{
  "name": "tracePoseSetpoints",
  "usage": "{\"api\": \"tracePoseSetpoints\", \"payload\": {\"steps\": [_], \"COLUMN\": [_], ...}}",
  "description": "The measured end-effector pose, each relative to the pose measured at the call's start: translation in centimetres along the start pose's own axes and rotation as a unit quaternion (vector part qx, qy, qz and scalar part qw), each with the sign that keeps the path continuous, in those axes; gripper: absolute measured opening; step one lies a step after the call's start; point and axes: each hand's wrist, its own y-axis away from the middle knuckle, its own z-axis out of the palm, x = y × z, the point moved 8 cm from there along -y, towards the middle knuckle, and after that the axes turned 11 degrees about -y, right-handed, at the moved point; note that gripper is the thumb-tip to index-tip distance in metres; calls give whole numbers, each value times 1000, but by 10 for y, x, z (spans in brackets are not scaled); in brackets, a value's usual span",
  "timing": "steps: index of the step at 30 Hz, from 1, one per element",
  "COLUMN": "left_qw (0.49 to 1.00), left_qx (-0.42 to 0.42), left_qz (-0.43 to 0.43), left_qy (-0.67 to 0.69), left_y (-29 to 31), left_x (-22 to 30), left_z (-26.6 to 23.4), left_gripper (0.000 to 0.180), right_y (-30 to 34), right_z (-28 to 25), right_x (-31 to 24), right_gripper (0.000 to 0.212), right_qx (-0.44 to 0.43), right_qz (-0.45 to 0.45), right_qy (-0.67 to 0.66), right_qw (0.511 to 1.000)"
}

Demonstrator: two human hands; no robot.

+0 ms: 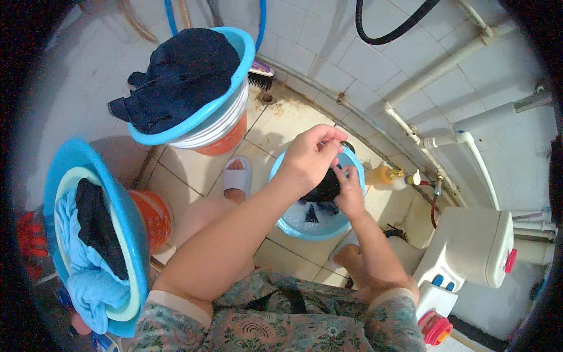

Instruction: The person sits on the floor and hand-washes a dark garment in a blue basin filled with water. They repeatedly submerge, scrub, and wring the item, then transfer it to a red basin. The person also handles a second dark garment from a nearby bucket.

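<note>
A light-blue basin (314, 234) of sudsy water stands on the floor in front of me, with a wet dark garment (322, 190) in it. Over its far part, my left hand (311, 155) is closed, thumb against curled fingers; what they pinch, if anything, is hidden. My right hand (350, 196) is closed at the basin's right side, thumb and fingers gripping a bit of the dark cloth. The two hands are close together, and they hide part of the garment. A loose dark piece trails over the suds toward me.
Dark clothes fill a blue basin (249, 56) set on a bucket (226, 138) at the far left. Nearer, another blue basin (73, 155) holds light-blue and black cloths. A yellowish bottle (384, 176) stands right of my basin, near wall pipes (404, 120). A toilet (469, 243) is at right.
</note>
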Motion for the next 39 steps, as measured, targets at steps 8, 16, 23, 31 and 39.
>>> {"api": "tracePoseSetpoints", "payload": {"steps": [8, 16, 23, 31, 39], "left_qw": [997, 989, 998, 996, 994], "left_qx": [-30, -85, -48, 3, 24], "left_qz": [-74, -118, -50, 42, 74], "left_qy": [11, 4, -16, -83, -71], "left_y": [6, 13, 10, 11, 15], "left_x": [-8, -3, 2, 15, 14], "left_z": [-17, -2, -4, -14, -25], "left_gripper": [19, 20, 19, 17, 19], "right_y": [30, 47, 20, 25, 66], "right_z": [178, 244, 178, -95, -197], "right_x": [136, 193, 172, -30, -134], "right_gripper": [60, 43, 44, 39, 34], "right_qx": [-94, -107, -307, -110, 104], "right_qz": [101, 190, 183, 34, -4], "right_qy": [168, -1, 12, 57, -33], "right_qw": [976, 976, 934, 992, 994]}}
